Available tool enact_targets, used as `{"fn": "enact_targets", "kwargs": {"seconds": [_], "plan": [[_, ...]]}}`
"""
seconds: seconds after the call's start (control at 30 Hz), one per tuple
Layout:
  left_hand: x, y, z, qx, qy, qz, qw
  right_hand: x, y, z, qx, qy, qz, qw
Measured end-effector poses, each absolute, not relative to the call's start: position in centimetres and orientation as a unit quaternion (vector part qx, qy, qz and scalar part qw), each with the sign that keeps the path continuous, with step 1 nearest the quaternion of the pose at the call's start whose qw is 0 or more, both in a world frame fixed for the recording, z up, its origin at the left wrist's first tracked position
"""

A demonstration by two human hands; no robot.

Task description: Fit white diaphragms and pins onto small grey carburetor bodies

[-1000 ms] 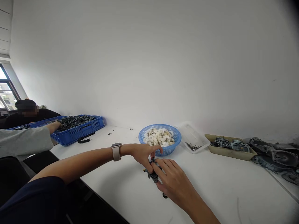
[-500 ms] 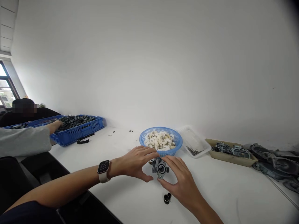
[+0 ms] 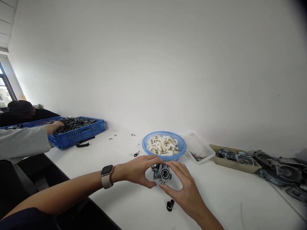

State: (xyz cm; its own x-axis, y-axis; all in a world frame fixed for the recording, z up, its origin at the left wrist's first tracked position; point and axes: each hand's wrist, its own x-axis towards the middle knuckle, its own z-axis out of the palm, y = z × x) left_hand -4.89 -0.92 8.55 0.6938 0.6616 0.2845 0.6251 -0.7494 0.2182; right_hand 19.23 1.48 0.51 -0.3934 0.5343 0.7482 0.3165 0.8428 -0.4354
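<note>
A grey metal carburetor body [image 3: 162, 173] with a round bore facing me stands on the white table [image 3: 225, 198]. My left hand [image 3: 139, 170], with a watch on the wrist, grips its left side. My right hand [image 3: 184, 188] holds its right side, fingertips at its top and bottom. Just behind it sits a round blue basket [image 3: 164, 155] heaped with white plastic parts. A small black part [image 3: 169, 205] lies on the table under my right hand.
A clear tray [image 3: 198, 148] with metal pins and a beige tray [image 3: 233, 157] of metal parts stand right of the basket; grey castings [image 3: 280, 171] lie far right. A co-worker's hand [image 3: 54, 126] reaches into a blue crate [image 3: 75, 132] at left. Small black rings [image 3: 136, 154] dot the table.
The carburetor body, lying flat under my hands a second ago, now stands with its bore toward me. My right hand has come off the small black part, which now shows.
</note>
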Motion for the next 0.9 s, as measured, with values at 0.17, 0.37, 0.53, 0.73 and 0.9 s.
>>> {"fn": "enact_targets", "kwargs": {"seconds": [0.17, 0.37, 0.53, 0.73, 0.9], "plan": [[-4.8, -0.5, 9.1, 0.920, 0.349, 0.172, 0.038, 19.1, 1.2, 0.7, -0.276, -0.800, 0.179, 0.503], [-3.9, -0.1, 12.3, 0.938, 0.345, 0.044, -0.006, 19.2, 1.5, 0.4, -0.310, -0.786, 0.256, 0.470], [-2.4, 0.0, 13.2, 0.928, 0.354, -0.104, -0.058, 19.9, 2.2, 0.6, -0.337, -0.747, 0.328, 0.470], [-0.7, -0.1, 11.3, 0.927, 0.332, -0.168, -0.045, 20.6, 3.4, 1.4, -0.370, -0.687, 0.320, 0.538], [0.9, -0.1, 10.3, 0.936, 0.309, -0.168, -0.023, 21.0, 3.6, 1.8, -0.383, -0.648, 0.308, 0.582]]}}
